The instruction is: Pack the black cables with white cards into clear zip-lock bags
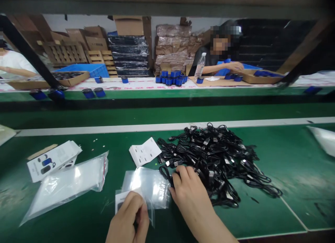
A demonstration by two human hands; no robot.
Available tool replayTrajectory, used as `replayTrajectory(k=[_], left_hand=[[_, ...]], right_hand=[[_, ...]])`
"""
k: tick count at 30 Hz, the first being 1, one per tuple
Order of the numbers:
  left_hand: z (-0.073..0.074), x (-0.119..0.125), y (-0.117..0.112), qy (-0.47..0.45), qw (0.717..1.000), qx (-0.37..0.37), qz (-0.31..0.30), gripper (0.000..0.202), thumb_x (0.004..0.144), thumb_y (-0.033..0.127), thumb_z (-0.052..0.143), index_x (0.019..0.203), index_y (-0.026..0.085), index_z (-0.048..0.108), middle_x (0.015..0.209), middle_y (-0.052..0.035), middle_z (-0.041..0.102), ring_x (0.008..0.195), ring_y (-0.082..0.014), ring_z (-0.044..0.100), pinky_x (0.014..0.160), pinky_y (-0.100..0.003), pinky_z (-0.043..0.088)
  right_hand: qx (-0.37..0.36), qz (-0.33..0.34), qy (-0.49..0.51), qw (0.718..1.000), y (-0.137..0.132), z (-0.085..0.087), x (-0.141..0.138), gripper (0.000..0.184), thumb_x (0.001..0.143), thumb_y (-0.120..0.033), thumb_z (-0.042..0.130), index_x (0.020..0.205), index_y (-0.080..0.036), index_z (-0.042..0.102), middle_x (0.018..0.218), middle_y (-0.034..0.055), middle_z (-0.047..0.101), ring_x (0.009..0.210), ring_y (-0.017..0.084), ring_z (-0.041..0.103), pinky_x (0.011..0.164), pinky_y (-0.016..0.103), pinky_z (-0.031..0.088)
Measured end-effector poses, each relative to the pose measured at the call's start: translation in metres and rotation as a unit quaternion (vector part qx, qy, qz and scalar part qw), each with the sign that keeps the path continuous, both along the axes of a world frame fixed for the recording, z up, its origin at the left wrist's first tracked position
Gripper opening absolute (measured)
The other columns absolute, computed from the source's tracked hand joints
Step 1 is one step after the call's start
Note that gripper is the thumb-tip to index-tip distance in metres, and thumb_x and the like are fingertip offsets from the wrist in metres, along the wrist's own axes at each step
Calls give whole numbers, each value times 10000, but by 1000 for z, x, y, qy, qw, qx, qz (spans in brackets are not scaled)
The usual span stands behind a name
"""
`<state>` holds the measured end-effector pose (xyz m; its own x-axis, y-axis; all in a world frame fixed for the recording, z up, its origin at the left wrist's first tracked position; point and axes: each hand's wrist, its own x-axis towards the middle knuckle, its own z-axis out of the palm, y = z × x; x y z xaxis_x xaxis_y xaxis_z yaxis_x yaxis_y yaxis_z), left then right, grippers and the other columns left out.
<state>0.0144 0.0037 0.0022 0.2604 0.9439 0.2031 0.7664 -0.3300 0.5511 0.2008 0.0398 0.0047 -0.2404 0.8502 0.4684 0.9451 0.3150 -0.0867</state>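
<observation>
At the bottom of the frame, our left hand (127, 218) is closed in a pinch on a small clear plastic bag (151, 215), with a printed card (119, 198) showing at the bag's left side. Our right hand (192, 192), at lower centre, reaches to the near left edge of a heap of black USB cables (211, 149). The relation that matters is here: one coiled black USB cable (164, 171) lies just beyond the right hand's fingertips, towards the left, its loop slanting from upper left down to lower right and running in between thumb and forefinger. The right hand is the nearer one and touches this cable; the fingers are curled, but we cannot tell whether the pinch is fully closed. The held bag is to the lower left of it.

Between the hands and slightly beyond, we see a stack of flat clear bags (146, 185), then a stack of white printed cards (148, 150). On the left of the green bench (91, 211) lie a larger filled plastic bag (70, 180) and folded leaflets (53, 159).

Farther up, blue-and-black units (171, 78) cluster on a white shelf, and a co-worker (202, 58) reaches towards an open carton (261, 78) at upper right.
</observation>
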Motion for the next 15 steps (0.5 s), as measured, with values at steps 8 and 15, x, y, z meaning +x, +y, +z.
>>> replayTrajectory(k=[8,15], left_hand=[[-3,-5,2,23,999,35,-19,150,909,173,389,785,256,403,679,43,505,486,-108,566,462,-181,463],[-10,3,-5,-38,997,42,55,150,933,217,368,866,254,498,943,-16,538,744,-134,636,629,-211,499]], right_hand=[[-217,181,316,906,-25,27,11,265,848,-57,514,1031,-207,633,933,31,654,778,140,652,682,215,538],[-88,198,197,956,-37,0,4,313,863,-63,392,891,-147,693,770,91,640,635,196,603,544,282,513]])
